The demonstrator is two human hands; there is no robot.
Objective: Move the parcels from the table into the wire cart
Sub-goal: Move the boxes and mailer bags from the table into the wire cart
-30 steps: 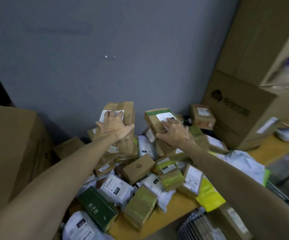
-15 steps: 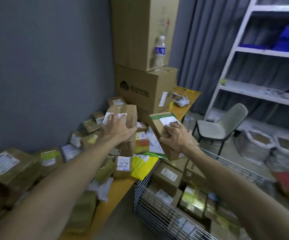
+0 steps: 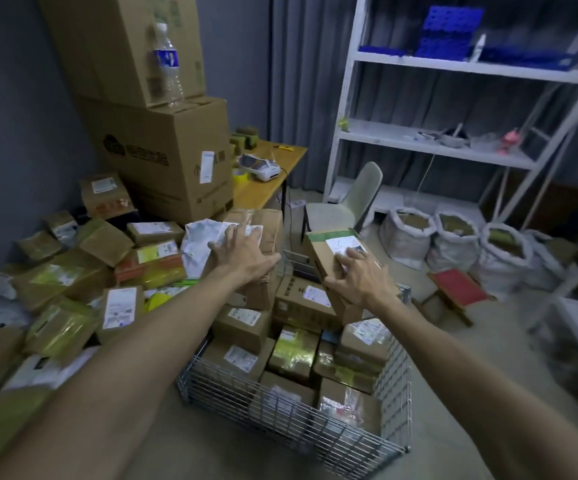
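Parcels point(image 3: 107, 244) in brown card and yellow-green tape lie heaped across the table point(image 3: 267, 190), from its near left end up to the two big cartons point(image 3: 163, 157) stacked against the wall. A water bottle point(image 3: 168, 64) stands on the lower carton. From my remote seat I see both arms stretched forward, each with its own load. The left hand point(image 3: 242, 252) is clamped on a tall brown parcel point(image 3: 270, 223), with the fingers spread over its white label and the thumb out to the right. That parcel stands upright at the table's right edge, just over the left rim of the wire cart point(image 3: 298, 420). The right hand point(image 3: 360, 275) grips a green-taped parcel point(image 3: 341, 242), fingers across its top face and thumb round the near side. It is tilted, far end up, above the cart's far right corner. The cart sits on the floor just beside the table and is packed close to its rim with boxes. On the far end of the table are a white device point(image 3: 260, 168) and a roll of tape point(image 3: 239, 176). Beyond the cart stand a pale chair point(image 3: 350, 202), a white shelf rack point(image 3: 436, 154) and a row of filled sacks point(image 3: 454, 244).
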